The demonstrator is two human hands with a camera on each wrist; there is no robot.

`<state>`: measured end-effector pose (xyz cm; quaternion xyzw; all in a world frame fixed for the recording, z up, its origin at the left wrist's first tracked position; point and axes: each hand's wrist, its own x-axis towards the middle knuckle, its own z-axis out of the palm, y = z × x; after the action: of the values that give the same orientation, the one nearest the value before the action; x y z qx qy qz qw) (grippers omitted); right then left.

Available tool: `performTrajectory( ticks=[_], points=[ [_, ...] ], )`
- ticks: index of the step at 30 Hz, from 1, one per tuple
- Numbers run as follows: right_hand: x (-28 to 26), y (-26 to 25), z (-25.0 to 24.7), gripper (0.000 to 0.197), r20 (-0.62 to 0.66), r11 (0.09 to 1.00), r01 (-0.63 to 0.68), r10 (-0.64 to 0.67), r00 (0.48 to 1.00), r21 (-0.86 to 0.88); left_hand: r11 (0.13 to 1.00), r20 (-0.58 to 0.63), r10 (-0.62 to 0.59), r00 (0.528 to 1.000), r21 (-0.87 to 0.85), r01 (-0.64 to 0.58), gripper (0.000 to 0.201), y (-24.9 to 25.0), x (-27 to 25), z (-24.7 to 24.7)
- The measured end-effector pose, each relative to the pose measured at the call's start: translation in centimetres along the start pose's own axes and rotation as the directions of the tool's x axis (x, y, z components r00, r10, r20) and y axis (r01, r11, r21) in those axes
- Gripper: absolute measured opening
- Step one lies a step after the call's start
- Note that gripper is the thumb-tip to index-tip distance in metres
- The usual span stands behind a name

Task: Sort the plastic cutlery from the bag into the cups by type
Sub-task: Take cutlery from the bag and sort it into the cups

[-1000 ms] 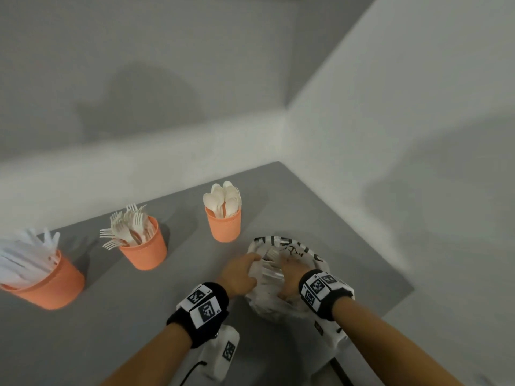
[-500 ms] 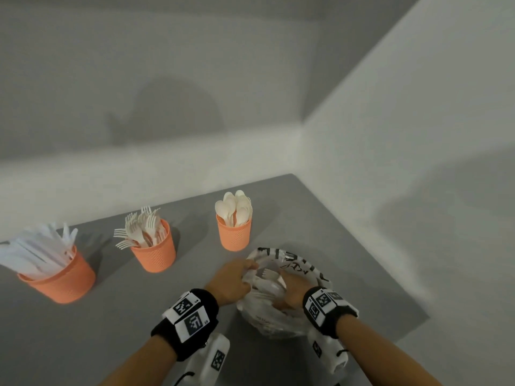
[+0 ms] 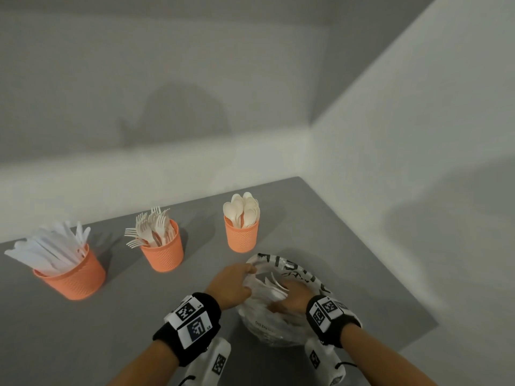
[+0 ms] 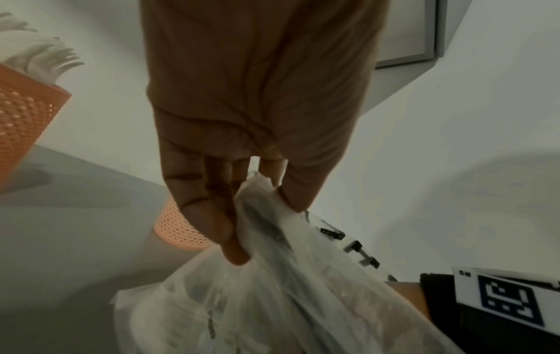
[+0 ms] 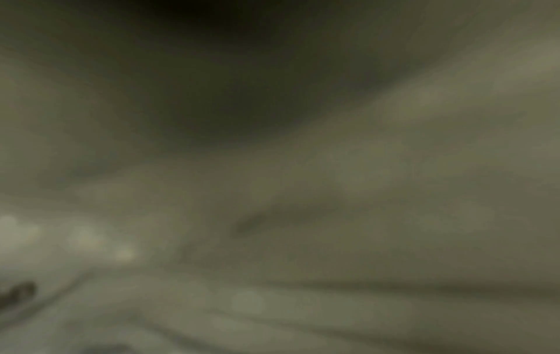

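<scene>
A thin white plastic bag with black print lies on the grey table near its right edge. My left hand pinches the bag's left rim between thumb and fingers and holds the mouth apart. My right hand reaches into the bag among white cutlery; its fingertips are hidden, and the right wrist view shows only a dark blur. Three orange mesh cups stand behind: knives on the left, forks in the middle, spoons closest to the bag.
White walls meet in a corner behind the table's far right end. The table's right edge runs just past the bag. In the left wrist view the fork cup stands far left, with another orange cup behind my fingers.
My left hand keeps its pinch on the bag's rim. My right hand has shifted slightly inside the bag. The head view has tilted, so the cups sit lower and further right.
</scene>
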<state>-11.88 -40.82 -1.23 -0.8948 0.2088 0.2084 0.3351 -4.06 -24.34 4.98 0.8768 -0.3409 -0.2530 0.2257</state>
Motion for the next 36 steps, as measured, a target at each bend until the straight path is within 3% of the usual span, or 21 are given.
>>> performTrajectory(
  ticks=[7,12,15,21,29,33,36],
  points=[
    [-0.6,0.3,-0.8,0.040,-0.024,0.998,-0.001,0.003,1.000,0.064,0.984,-0.165,-0.097,0.982,0.129,0.119,0.047,0.8,-0.1,0.8],
    [-1.3,0.7,-0.8,0.046,-0.053,0.999,0.022,-0.020,0.998,0.048,0.986,-0.094,-0.120,0.988,0.101,0.130,0.047,0.9,0.2,0.7],
    [-1.7,0.7,-0.6,0.066,-0.072,0.999,0.039,-0.040,0.997,-0.010,0.987,-0.047,-0.121,0.992,0.102,0.125,0.049,1.0,0.2,0.4],
    [-1.2,0.5,0.0,0.039,-0.104,0.999,-0.037,0.035,0.994,-0.021,0.983,-0.033,-0.127,0.991,0.129,0.130,0.046,1.3,0.3,0.9],
    [-0.3,0.5,-0.3,0.057,-0.029,0.990,-0.103,0.101,0.994,-0.098,0.986,0.006,-0.146,0.989,0.077,0.145,0.052,1.1,0.4,1.3],
    [-0.6,0.9,-0.3,0.050,-0.015,0.995,-0.082,0.081,0.997,-0.049,0.985,-0.023,-0.162,0.986,0.047,0.163,0.055,0.8,0.5,1.5],
    [-1.0,1.2,-0.4,0.060,-0.006,0.997,-0.081,0.081,0.997,0.001,0.980,-0.072,-0.187,0.980,0.051,0.191,0.052,0.9,0.8,1.8]
  ],
)
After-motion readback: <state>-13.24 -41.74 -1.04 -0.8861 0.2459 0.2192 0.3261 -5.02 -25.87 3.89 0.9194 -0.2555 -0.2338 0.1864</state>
